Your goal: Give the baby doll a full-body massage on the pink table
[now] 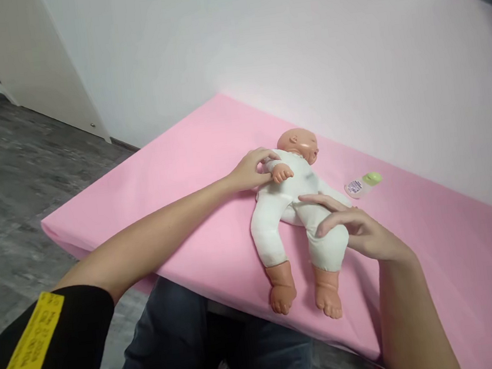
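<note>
One soft-bodied baby doll in a white cloth suit, with bare vinyl head, hands and feet point(290, 203), lies on its back on the pink sheet-covered table point(174, 175), head toward the white wall point(256, 41), feet near the table's front edge. Left hand point(251, 170) is curled at the doll's shoulder, fingers closed lightly about the upper arm beside the doll's small raised fist. Right hand point(348, 226) rests open, fingers spread flat across the doll's thigh and hip; nothing is gripped by it. Beyond the doll, toward the wall, a small clear bottle with a pale green cap and printed label point(362, 184) lies on its side, apart from both hands.

Judgement: the doll is being steadied or positioned, not lifted. Any further handling calls for a firmer hold by the right hand, since the limp cloth body will sag.
</note>
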`<state>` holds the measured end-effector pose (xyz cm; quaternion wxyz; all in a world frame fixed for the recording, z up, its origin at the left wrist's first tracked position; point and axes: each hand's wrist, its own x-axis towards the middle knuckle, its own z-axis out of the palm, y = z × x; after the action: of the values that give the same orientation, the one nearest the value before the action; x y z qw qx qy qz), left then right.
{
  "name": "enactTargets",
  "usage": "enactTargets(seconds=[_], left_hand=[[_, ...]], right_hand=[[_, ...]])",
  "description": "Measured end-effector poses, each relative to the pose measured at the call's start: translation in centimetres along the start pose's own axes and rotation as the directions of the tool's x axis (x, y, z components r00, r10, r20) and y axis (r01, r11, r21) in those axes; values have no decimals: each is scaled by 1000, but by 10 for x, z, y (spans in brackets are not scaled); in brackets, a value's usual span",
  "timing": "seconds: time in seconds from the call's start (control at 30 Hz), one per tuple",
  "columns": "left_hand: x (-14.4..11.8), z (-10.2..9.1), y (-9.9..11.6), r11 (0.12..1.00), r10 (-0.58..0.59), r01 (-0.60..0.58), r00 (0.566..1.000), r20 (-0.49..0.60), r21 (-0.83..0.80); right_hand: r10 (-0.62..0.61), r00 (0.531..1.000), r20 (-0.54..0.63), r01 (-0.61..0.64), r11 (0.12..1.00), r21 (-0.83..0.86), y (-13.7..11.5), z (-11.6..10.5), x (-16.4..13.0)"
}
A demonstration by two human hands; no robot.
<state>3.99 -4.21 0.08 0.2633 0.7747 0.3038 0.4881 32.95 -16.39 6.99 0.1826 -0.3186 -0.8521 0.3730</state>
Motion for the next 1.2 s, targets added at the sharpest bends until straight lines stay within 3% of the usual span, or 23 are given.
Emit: enactTargets(seconds=[0.1,0.2,0.37,0.53,0.7,0.9,1.2], left_hand=[[0,0,1,1000,-10,10,1000,-2,3],[0,0,1,1000,-23,23,1000,6,4],[1,3,-4,1000,-5,5,1000,-16,-24],[0,4,-3,999,-15,14,1000,-15,-50],[-1,5,1,999,-26,26,1000,-6,-43],[1,9,-6,999,38,-39,999,-9,-30],[3,11,-12,998,59,-59,998,-12,-21]], right_hand=[[69,988,138,-58,995,-83,-3,-4,-5],[74,982,175,-48,988,-146,-3,-8,-10],[0,991,134,34,967,-254,-19,-8,-12],[-182,980,-82,162,966,-202,-48,28,3],[-108,992,70,123,954,-272,-60,61,15],[-58,993,102,84,960,-267,-56,57,14],[-88,990,109,112,964,-241,-52,57,12]])
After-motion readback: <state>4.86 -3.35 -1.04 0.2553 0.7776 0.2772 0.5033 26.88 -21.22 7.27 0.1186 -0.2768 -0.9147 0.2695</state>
